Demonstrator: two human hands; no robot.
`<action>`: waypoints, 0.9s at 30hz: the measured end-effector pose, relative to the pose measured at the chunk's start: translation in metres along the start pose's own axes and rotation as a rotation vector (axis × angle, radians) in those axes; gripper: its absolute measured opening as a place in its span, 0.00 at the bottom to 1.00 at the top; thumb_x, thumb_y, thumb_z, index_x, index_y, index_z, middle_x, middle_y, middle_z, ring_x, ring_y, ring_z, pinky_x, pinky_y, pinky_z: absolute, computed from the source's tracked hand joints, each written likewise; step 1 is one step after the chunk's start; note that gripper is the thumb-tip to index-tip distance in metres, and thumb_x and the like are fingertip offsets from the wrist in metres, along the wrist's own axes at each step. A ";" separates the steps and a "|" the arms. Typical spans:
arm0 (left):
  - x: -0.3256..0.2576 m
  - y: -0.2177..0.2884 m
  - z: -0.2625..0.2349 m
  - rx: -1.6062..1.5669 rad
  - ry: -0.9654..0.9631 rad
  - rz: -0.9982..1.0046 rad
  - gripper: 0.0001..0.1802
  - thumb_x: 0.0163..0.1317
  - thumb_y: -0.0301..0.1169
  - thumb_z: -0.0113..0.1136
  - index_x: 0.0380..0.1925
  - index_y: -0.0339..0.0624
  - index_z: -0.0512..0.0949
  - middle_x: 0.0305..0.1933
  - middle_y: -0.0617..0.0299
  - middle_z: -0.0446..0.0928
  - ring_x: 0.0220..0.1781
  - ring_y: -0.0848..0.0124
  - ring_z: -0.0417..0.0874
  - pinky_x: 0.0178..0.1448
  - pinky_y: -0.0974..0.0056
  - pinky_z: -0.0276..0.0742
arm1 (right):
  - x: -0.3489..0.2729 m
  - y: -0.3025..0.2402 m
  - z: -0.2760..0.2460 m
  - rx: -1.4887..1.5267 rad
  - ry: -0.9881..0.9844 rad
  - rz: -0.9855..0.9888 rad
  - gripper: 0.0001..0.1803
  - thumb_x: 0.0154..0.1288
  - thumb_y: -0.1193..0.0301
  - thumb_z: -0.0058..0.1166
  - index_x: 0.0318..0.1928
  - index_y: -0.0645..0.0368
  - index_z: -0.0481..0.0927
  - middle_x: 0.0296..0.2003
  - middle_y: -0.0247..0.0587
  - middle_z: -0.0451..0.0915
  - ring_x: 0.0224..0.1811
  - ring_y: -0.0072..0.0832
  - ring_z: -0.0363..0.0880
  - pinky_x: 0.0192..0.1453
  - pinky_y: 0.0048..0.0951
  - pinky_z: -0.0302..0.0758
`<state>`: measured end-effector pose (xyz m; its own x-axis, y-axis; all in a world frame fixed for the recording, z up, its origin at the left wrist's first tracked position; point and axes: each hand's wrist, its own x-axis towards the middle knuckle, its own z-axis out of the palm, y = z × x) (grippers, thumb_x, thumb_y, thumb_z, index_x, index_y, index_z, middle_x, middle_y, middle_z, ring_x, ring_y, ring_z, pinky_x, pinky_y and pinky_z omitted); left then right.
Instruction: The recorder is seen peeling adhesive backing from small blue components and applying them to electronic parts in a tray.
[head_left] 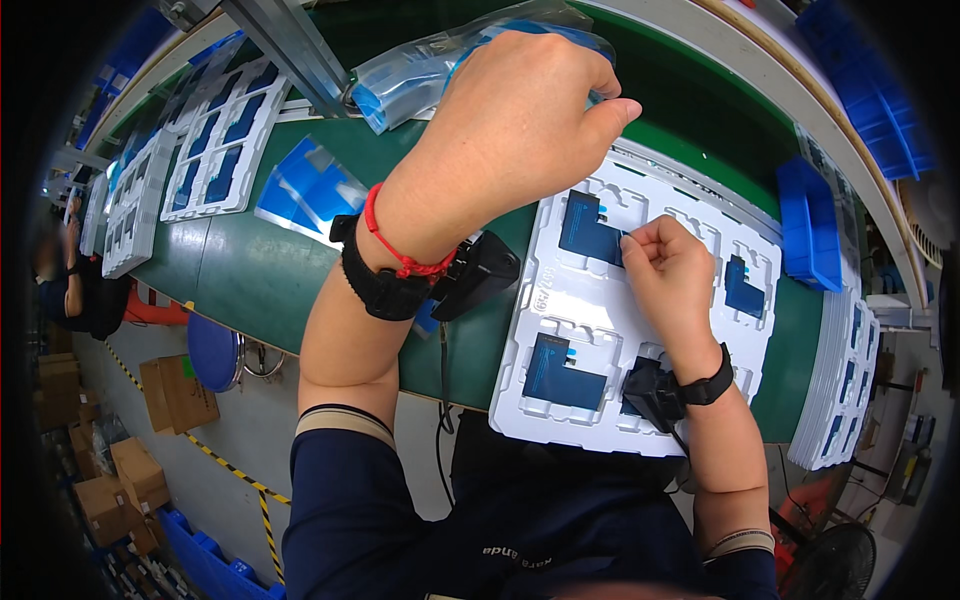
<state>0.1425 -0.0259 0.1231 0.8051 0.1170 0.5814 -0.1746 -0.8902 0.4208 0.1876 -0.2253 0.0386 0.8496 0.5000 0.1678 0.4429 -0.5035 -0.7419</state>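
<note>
Right of the frame's centre, the right hand (672, 280) pinched in its grip the edge of a dark blue piece (584, 234), lying in the white tray (600, 308). At upper centre, the left hand (530, 115) covered some clear plastic (415, 78); its grip I could not tell.

The white tray (590, 300) is smooth, glossy plastic; the bag (405, 82), crinkled film; the dark-blue pieces (586, 236), apparently matt.
</note>
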 end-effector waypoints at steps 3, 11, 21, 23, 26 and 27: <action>0.000 0.001 -0.001 0.007 0.000 -0.003 0.14 0.55 0.36 0.62 0.29 0.34 0.83 0.27 0.49 0.81 0.25 0.59 0.81 0.30 0.63 0.74 | -0.001 -0.007 -0.002 -0.164 -0.024 -0.099 0.15 0.50 0.80 0.60 0.41 0.64 0.74 0.23 0.39 0.75 0.18 0.24 0.72 0.25 0.25 0.70; -0.002 0.015 0.009 -0.768 -0.270 -0.085 0.33 0.58 0.13 0.45 0.66 0.41 0.58 0.59 0.54 0.69 0.45 0.72 0.78 0.49 0.69 0.73 | 0.005 -0.011 -0.041 0.213 0.222 -0.125 0.27 0.52 0.79 0.62 0.53 0.65 0.67 0.40 0.41 0.70 0.28 0.15 0.71 0.26 0.17 0.69; -0.011 0.047 0.021 -0.856 -0.520 -0.022 0.41 0.59 0.13 0.45 0.71 0.41 0.44 0.67 0.51 0.58 0.46 0.70 0.78 0.52 0.65 0.75 | 0.005 0.006 -0.053 0.274 0.113 -0.456 0.25 0.53 0.73 0.65 0.53 0.62 0.74 0.40 0.39 0.72 0.37 0.23 0.70 0.37 0.22 0.71; -0.010 0.049 0.021 -0.809 -0.538 -0.033 0.42 0.57 0.12 0.46 0.71 0.41 0.44 0.71 0.49 0.55 0.46 0.69 0.79 0.52 0.64 0.75 | 0.002 0.000 -0.052 0.330 0.195 -0.362 0.23 0.51 0.73 0.66 0.49 0.61 0.76 0.40 0.39 0.71 0.37 0.24 0.69 0.39 0.24 0.70; -0.011 0.048 0.025 -0.712 -0.558 -0.004 0.43 0.56 0.14 0.49 0.71 0.42 0.43 0.73 0.47 0.51 0.43 0.69 0.79 0.51 0.65 0.75 | 0.000 -0.014 -0.059 0.314 0.356 -0.365 0.16 0.50 0.72 0.66 0.41 0.60 0.79 0.42 0.41 0.70 0.41 0.29 0.70 0.44 0.28 0.70; -0.011 0.047 0.027 -0.661 -0.556 0.035 0.44 0.56 0.15 0.50 0.71 0.42 0.43 0.73 0.47 0.50 0.41 0.70 0.78 0.50 0.65 0.75 | 0.001 -0.010 -0.059 0.314 0.361 -0.365 0.16 0.50 0.72 0.66 0.41 0.60 0.79 0.42 0.41 0.70 0.41 0.29 0.70 0.44 0.28 0.70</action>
<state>0.1403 -0.0812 0.1179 0.9234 -0.2921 0.2490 -0.3593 -0.4299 0.8283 0.2009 -0.2609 0.0845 0.7265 0.3026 0.6169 0.6652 -0.0847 -0.7418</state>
